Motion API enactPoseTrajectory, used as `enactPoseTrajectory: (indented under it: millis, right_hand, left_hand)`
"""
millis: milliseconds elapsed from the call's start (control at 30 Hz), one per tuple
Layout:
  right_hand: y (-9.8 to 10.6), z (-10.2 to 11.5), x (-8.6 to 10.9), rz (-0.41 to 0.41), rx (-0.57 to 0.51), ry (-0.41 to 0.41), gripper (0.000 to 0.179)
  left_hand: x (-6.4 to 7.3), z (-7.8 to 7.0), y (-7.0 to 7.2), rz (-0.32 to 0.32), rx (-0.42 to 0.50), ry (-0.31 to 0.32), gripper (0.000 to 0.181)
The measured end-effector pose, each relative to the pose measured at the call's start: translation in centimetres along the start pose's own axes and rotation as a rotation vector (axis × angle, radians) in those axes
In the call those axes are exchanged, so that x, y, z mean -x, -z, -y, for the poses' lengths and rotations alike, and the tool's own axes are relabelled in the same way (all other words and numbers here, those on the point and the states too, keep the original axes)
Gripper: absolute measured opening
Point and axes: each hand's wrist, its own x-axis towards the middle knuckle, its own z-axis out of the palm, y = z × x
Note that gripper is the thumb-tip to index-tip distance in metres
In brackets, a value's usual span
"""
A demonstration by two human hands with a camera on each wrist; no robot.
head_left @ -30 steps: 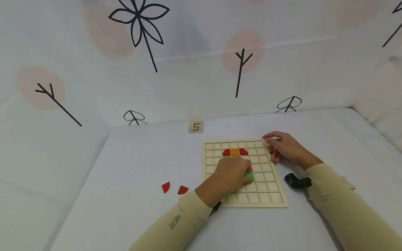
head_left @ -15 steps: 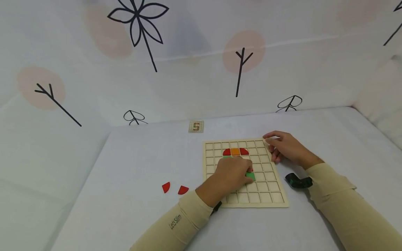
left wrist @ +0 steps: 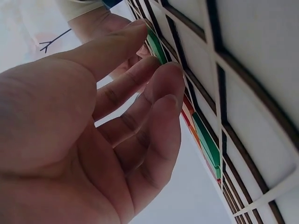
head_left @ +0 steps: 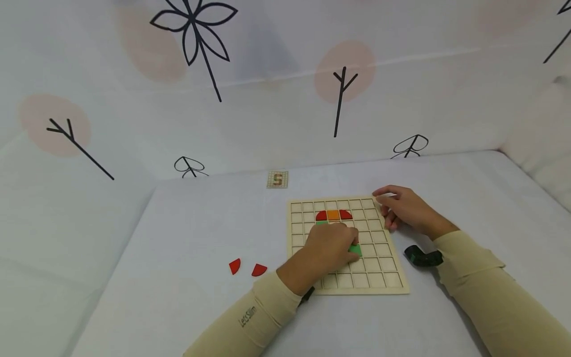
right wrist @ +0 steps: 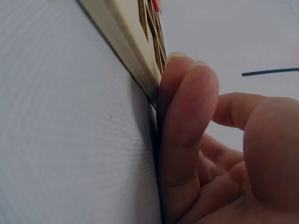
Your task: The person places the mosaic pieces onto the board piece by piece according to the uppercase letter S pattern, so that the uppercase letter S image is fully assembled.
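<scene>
My left hand [head_left: 327, 248] is over the middle of a pale wooden grid board [head_left: 383, 267], its thumb and forefinger pinching a green square tile [head_left: 355, 250] in one of the cells. The left wrist view shows this tile [left wrist: 156, 45] between the fingertips. Beyond the hand, an orange square [head_left: 333, 215] lies between two red quarter-round tiles [head_left: 345, 214], with part of another green tile [head_left: 321, 223] below. The hand hides the cells under it. My right hand [head_left: 409, 210] rests at the board's right edge, fingers loosely bent; in the right wrist view fingertips [right wrist: 191, 93] touch the board's side.
Two loose red quarter-round tiles [head_left: 234, 266] lie on the white cloth left of the board. A small card [head_left: 277, 180] with a tile pattern like an S lies behind it. A black curved wrist mount [head_left: 423, 257] sits at the right sleeve.
</scene>
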Motion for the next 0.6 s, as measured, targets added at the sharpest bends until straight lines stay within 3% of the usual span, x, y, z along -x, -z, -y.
enactPoseTrajectory:
  millis: [200, 367, 500, 600]
  right_hand:
    - [0.1, 0.0, 0.1, 0.006, -0.012, 0.012, 0.045]
    - [0.1, -0.1, 0.0, 0.004, -0.017, 0.018, 0.044]
    - [0.1, -0.2, 0.0, 0.012, -0.017, 0.015, 0.045]
    - [0.1, -0.1, 0.0, 0.013, -0.01, 0.011, 0.046]
  left_hand:
    - [0.3, -0.1, 0.4, 0.021, 0.0, -0.008, 0.016]
    - [0.8, 0.0, 1.2, -0.017, -0.001, -0.024, 0.018]
    - [2.0, 1.1, 2.6, -0.081, 0.08, -0.057, 0.027]
    - [3.4, 2.7, 3.7, -0.12, 0.184, -0.123, 0.028]
